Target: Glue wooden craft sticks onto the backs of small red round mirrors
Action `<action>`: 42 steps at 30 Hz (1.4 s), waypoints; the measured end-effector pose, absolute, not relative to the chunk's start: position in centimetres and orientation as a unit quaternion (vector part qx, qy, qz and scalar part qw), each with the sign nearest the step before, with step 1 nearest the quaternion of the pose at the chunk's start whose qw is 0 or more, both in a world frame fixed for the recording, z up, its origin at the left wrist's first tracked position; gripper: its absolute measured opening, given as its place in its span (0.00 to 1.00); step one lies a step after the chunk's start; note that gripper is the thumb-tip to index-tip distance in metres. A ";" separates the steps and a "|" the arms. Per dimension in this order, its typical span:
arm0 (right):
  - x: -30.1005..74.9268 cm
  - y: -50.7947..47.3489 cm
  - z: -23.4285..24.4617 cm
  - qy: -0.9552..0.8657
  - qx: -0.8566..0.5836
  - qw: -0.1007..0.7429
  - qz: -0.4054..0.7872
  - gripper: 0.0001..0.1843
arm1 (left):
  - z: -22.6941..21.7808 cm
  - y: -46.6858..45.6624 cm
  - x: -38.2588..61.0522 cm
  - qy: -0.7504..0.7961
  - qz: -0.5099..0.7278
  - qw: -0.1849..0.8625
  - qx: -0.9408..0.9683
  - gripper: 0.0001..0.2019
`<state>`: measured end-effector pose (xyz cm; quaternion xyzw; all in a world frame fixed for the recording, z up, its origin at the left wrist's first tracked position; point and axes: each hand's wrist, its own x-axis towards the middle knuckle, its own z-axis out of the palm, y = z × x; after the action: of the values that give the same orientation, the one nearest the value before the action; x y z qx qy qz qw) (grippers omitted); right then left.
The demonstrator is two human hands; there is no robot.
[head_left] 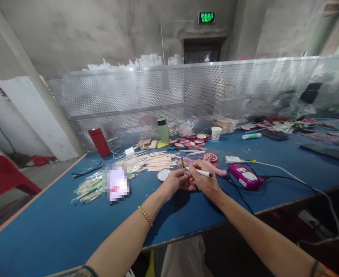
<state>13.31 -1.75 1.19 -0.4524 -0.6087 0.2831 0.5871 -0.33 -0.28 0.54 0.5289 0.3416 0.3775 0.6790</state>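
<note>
My left hand (175, 181) is closed on a small wooden craft stick (183, 162), its top end dark and greenish. A white marker pen (200, 172) with a black end sits in the grip of my right hand (206, 181), and its tip meets the stick near my left fingers. Both hands are close together above the blue table (123, 227). Just left of them lies a round white card with a red rim (163, 175). Beyond my fingers are loose wooden craft sticks (159, 161) and a heap of small coloured bands (188, 161). The exact contact point is too small to make out.
A purple device (243, 176) with cables and a pink tool handle (217, 169) lie to the right. At the left are bagged sticks (90, 186) and a red bottle (99, 142). A green bottle (163, 130) and paper cup (216, 133) stand before the perforated metal screen (123, 96).
</note>
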 end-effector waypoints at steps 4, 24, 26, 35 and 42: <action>13.3 -1.6 1.1 -0.616 -0.448 0.583 0.283 0.12 | 0.4 -0.2 -0.4 0.341 0.380 0.679 0.527 0.23; 13.4 -1.9 1.6 -0.612 -0.456 0.583 0.277 0.12 | 0.5 -0.3 -0.4 0.336 0.383 0.678 0.530 0.23; 13.4 -1.8 1.5 -0.615 -0.455 0.580 0.279 0.12 | 0.4 -0.2 -0.4 0.337 0.381 0.676 0.533 0.23; 13.4 -1.8 1.4 -0.618 -0.453 0.578 0.281 0.12 | 0.2 -0.1 -0.4 0.344 0.380 0.669 0.538 0.24; 13.3 -1.8 1.4 -0.612 -0.452 0.581 0.288 0.13 | 0.1 -0.1 -0.4 0.341 0.383 0.667 0.540 0.25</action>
<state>13.33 -1.77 1.41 -0.4518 -0.6124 0.2879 0.5814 -0.45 -0.05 0.12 0.5401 0.3408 0.3832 0.6673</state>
